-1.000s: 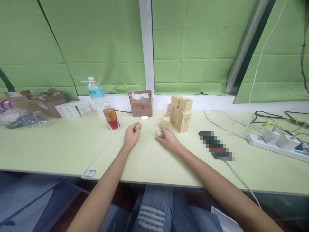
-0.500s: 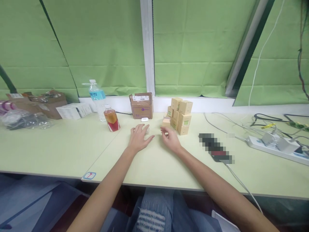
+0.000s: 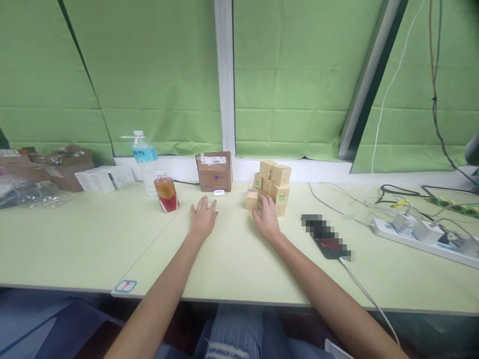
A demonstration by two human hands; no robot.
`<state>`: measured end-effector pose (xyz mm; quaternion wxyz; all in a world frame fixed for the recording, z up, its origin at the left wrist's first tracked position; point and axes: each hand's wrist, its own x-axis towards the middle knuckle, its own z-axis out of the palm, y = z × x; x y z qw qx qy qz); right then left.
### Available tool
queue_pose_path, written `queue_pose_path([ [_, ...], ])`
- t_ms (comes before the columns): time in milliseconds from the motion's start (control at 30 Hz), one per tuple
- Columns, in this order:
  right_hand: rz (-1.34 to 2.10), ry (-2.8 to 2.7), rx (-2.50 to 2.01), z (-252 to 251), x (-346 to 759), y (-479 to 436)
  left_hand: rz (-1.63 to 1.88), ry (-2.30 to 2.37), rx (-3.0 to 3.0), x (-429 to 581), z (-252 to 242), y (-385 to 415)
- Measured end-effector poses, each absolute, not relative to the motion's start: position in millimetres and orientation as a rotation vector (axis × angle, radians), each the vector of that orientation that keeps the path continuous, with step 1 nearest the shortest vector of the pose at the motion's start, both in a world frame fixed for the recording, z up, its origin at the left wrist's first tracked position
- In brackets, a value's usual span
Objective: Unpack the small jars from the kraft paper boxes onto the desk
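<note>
My left hand [image 3: 203, 218] rests palm down on the table, fingers spread; whatever may lie under it is hidden. A white earbud case [image 3: 219, 193] lies just beyond its fingertips. My right hand [image 3: 266, 217] is at the near side of a stack of small tan cardboard boxes [image 3: 281, 174]. Its fingers are curved, with a gap between thumb and forefinger. A separate small tan box [image 3: 251, 200] stands at the left front of the stack, right beside those fingers. Whether they touch it I cannot tell.
Behind stands a brown carton [image 3: 215, 180]. Left are a drink bottle [image 3: 166, 192], a water bottle [image 3: 145, 159] and white boxes [image 3: 101, 178]. On the right lie a pixelated phone [image 3: 327, 239] with a cable and a power strip [image 3: 422, 237].
My left hand has shifted left, its fingers apart. My right hand has moved forward and right toward the box stack, its fingers opening from a near pinch. The view has tilted slightly.
</note>
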<state>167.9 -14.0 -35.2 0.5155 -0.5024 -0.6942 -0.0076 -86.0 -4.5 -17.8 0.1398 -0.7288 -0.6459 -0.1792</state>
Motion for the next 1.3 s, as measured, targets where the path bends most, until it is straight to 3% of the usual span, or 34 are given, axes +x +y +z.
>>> queue_pose_path([
  [200, 0.049, -1.720, -1.248, -37.7, 161.9, -1.1, -0.615, -1.897, -2.035, -86.4, -8.8, -11.0],
  [367, 0.037, -1.796, -1.230, -33.1, 162.1, 8.3, -0.974, -1.398, -2.215, -73.4, 1.9, -33.9],
  [533, 0.082, -1.732, -1.252, -37.8, 163.9, 11.5, -1.047, -1.136, -2.469, -47.1, -3.2, -47.8],
  [933, -0.152, -2.042, -1.016, -20.4, 167.4, -15.2, -1.152, -1.303, -2.594, -47.5, -5.5, -48.8],
  [1300, 0.042, -2.048, -0.851, -11.0, 154.1, -35.0, -1.170, -1.397, -2.733, -47.4, -16.7, -45.1],
])
